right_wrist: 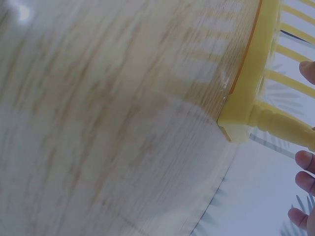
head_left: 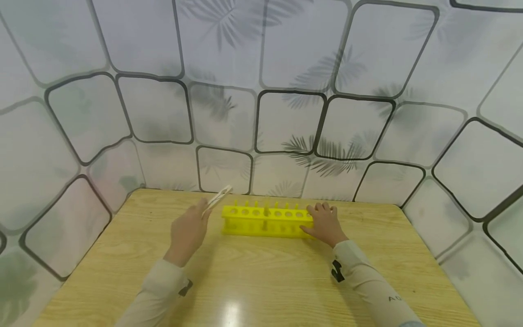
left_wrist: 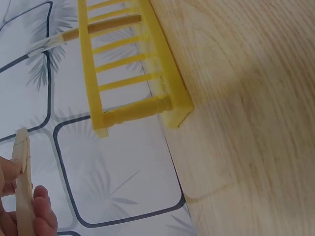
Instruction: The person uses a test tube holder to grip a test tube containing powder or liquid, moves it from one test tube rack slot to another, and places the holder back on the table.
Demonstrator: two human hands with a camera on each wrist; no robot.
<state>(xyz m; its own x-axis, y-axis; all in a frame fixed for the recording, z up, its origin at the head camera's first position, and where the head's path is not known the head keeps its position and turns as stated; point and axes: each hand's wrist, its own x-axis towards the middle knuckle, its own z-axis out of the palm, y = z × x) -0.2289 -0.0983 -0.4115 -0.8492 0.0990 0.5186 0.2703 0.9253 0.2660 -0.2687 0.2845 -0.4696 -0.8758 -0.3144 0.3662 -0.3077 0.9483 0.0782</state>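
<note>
A yellow test tube rack (head_left: 261, 227) stands upright on the table, with a row of round holes along its top and pegs behind. One tube (left_wrist: 103, 24) sits in a middle hole; its lower part looks brown and its upper part clear. My right hand (head_left: 325, 223) holds the rack's right end, thumb at the front and fingers over the top; the right wrist view catches only fingertips (right_wrist: 305, 160) beside the end post. Left of the rack and apart from it, my left hand (head_left: 189, 232) grips a wooden test tube clamp (left_wrist: 23, 182), its tip pointing up and right.
The wood-grain table (head_left: 253, 277) reaches back to a patterned cloth wall (head_left: 222, 113), which also rises on both sides. The rack stands near the table's back edge. Light glares off the tabletop at the front.
</note>
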